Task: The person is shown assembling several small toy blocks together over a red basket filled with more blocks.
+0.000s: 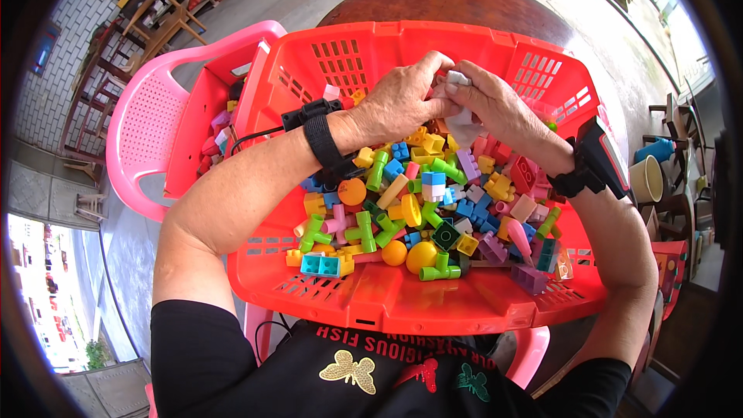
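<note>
Both my hands meet above the far half of a red plastic basket (433,306). My left hand (404,93) is closed, its fingers pinching one side of a crumpled white cloth or tissue (465,125). On the other side, my right hand (499,108) is closed round the same white piece, part of which pokes up between the thumb and fingers. Whether anything small is wrapped inside it, I cannot tell. Beneath my hands lies a heap of toy building blocks, among them green pipe pieces (364,232), a white-and-blue block (433,186) and yellow balls (422,257).
A pink plastic chair (147,128) at the left bears a red bin (193,135) with more toy pieces. Behind the basket is a round brown table (449,0). Wooden chairs (166,27) stand far left; a cream bucket (646,178) is at the right.
</note>
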{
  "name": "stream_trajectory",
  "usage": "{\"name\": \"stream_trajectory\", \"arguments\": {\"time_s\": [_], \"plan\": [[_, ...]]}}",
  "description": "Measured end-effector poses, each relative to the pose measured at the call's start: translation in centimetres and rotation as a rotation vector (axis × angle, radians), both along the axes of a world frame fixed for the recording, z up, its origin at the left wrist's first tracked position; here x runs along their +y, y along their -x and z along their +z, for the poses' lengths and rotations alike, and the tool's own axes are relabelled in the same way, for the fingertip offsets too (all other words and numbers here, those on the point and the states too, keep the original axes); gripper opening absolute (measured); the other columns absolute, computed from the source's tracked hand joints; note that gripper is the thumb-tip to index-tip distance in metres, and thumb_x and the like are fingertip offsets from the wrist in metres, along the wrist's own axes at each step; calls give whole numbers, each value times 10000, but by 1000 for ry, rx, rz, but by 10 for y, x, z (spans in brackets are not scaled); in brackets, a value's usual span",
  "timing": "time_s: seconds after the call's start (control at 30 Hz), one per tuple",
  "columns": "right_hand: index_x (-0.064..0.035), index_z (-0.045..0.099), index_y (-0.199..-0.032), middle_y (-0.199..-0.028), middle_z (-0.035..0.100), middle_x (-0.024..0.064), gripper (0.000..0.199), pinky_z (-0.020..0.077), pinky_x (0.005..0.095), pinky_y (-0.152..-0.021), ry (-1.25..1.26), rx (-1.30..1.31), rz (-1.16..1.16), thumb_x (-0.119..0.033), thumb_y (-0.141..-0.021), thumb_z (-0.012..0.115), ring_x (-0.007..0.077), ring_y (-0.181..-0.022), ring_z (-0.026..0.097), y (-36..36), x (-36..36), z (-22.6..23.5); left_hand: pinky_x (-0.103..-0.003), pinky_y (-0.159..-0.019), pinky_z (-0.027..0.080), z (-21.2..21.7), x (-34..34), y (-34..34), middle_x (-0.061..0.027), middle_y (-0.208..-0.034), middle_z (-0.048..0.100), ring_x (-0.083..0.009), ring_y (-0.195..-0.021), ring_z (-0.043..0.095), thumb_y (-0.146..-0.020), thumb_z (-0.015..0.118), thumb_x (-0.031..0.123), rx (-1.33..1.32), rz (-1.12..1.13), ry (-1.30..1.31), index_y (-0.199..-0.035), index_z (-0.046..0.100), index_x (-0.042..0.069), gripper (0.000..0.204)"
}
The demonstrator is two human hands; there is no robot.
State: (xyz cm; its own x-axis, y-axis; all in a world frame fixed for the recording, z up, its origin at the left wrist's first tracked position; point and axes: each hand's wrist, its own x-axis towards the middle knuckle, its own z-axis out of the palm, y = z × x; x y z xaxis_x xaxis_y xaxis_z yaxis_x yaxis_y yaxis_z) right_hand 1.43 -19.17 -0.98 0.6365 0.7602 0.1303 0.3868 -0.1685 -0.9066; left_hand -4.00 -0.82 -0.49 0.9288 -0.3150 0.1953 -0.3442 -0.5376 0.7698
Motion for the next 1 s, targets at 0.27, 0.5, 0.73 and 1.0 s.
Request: {"name": "stream_trajectory", "arguments": {"time_s": [0.27,0.5,0.73,1.0], "plan": [[-5,519,-1075,-850,591,112,297,484,306,-623,43,11,-14,-267,-935,510,168,-787,593,3,1,-2,-356,-804,504,0,0,1,-156,-1003,634,-263,-966,633,-829,675,233,-84,-30,-74,-1179,422,19,482],[-8,523,-1096,-900,611,128,299,489,309,-681,-108,24,-90,-261,-942,487,181,-823,601,7,6,1,-361,-765,501,7,-7,8,-158,-951,635,-284,-934,639,-825,678,275,-133,38,0,-1182,423,32,502],[-3,497,-982,-802,616,128,210,491,314,-602,-12,-319,-135,-208,-939,486,207,-720,629,11,6,14,-344,-724,506,13,-2,2,-143,-895,639,-269,-863,653,-814,680,248,-233,28,-66,-1160,458,49,456],[-4,470,-923,-702,599,127,129,481,332,-512,-7,-257,-128,-131,-916,490,210,-606,622,7,3,22,-343,-709,501,23,7,0,-117,-854,639,-248,-799,646,-786,707,294,-267,87,-191,-1037,541,41,393]]}}
